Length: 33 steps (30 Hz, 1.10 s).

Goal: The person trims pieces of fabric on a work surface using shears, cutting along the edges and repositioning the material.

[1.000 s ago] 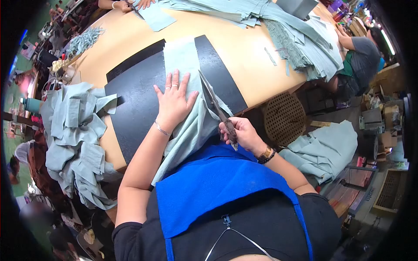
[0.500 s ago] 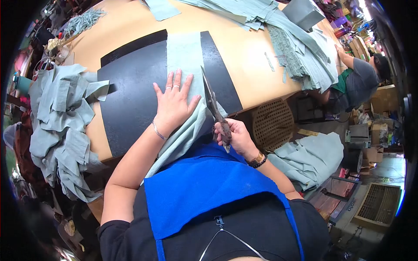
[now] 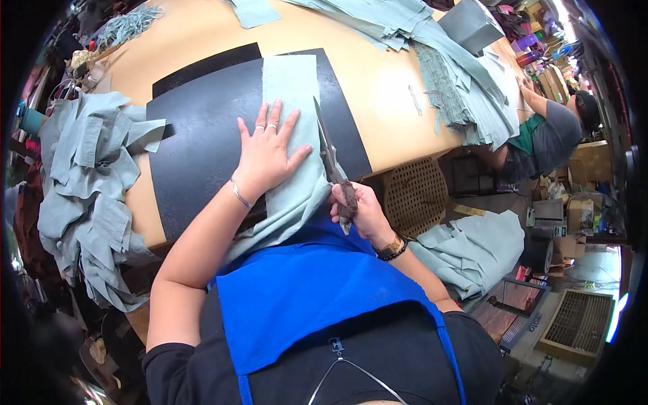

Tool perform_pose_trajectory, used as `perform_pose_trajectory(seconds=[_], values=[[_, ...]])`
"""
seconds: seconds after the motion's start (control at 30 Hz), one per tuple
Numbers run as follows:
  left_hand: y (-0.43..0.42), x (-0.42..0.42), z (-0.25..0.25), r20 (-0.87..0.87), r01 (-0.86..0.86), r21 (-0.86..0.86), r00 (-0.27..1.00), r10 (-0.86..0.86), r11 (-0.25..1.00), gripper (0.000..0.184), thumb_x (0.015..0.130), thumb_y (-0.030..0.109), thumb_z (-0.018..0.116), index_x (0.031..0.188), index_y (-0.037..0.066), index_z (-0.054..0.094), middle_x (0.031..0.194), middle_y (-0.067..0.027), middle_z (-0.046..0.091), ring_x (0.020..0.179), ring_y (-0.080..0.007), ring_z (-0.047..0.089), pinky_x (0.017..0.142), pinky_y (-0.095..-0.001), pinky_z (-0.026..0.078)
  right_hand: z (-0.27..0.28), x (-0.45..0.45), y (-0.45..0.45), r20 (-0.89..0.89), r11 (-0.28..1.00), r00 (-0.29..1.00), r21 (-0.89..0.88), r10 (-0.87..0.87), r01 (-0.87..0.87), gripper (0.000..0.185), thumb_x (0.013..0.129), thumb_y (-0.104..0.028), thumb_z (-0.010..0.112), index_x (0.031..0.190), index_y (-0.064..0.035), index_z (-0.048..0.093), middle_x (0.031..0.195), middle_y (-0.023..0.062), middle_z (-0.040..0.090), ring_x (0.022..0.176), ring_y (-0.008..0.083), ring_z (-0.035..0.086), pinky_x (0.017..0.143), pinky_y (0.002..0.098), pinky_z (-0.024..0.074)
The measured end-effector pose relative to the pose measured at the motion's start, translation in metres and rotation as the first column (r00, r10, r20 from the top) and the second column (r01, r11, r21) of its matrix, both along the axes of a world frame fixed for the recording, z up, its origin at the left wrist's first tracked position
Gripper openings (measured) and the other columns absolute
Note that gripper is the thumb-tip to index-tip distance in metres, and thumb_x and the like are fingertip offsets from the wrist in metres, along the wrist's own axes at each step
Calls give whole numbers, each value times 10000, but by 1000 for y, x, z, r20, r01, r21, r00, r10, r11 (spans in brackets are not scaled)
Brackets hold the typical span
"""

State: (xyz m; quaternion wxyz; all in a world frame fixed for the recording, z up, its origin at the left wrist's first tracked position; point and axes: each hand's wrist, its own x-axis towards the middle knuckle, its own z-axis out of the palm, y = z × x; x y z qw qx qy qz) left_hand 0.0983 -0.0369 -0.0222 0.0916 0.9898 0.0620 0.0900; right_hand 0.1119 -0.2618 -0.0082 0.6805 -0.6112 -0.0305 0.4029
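Observation:
A long strip of pale green fabric (image 3: 289, 77) lies over a dark board (image 3: 202, 128) on the table, its near end bunched and hanging over the edge against my blue apron. My left hand (image 3: 270, 152) presses flat on the strip, fingers spread. In my right hand (image 3: 368, 210) I grip large scissors (image 3: 328, 145) by their cloth-wrapped handles. The blades point away from me along the strip's right edge. I cannot make out a gap between the blades.
Green fabric pieces (image 3: 88, 155) pile up at the left table edge. Layered fabric (image 3: 466, 94) and a grey box (image 3: 470, 25) sit at the back right. Below stand a woven chair (image 3: 415, 196) and folded fabric (image 3: 472, 250). Another person (image 3: 550, 135) is at the right.
The strip's near part lies straighter and flatter on the board, its far end slightly lower. My left hand stays on it, and the scissors have barely shifted. The whole view has moved slightly.

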Motion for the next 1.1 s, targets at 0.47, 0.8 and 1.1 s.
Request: perform_pose_trajectory(seconds=[0.47, 0.8, 1.1], values=[[-11, -8, 4, -52, -39, 40, 998, 41, 998, 706, 880, 583, 467, 1461, 206, 328, 1532, -170, 228, 1418, -362, 195, 1011, -732, 149, 0, 0, -9, -1, 998, 998, -44, 55, -55, 240, 891, -273, 667, 902, -34, 650, 754, 6, 610, 591, 66, 584, 523, 214, 496], [-19, -18, 6, -75, -27, 33, 997, 29, 999, 700, 887, 575, 460, 1466, 211, 317, 1537, -168, 213, 1423, -358, 179, 1009, -734, 149, -3, -4, -6, 51, 1000, 998, 15, 22, -23, 206, 909, -253, 644, 893, -48, 649, 755, 0, 615, 607, 59, 581, 536, 207, 502], [-27, -31, 8, -96, -1, 14, 995, 3, 1000, 713, 872, 576, 479, 1467, 215, 319, 1544, -161, 197, 1427, -368, 160, 1005, -741, 146, -1, 3, -6, -13, 1000, 1000, 18, 1, -1, 236, 903, -270, 654, 954, -39, 657, 776, 11, 618, 607, 63, 587, 536, 208, 504]])
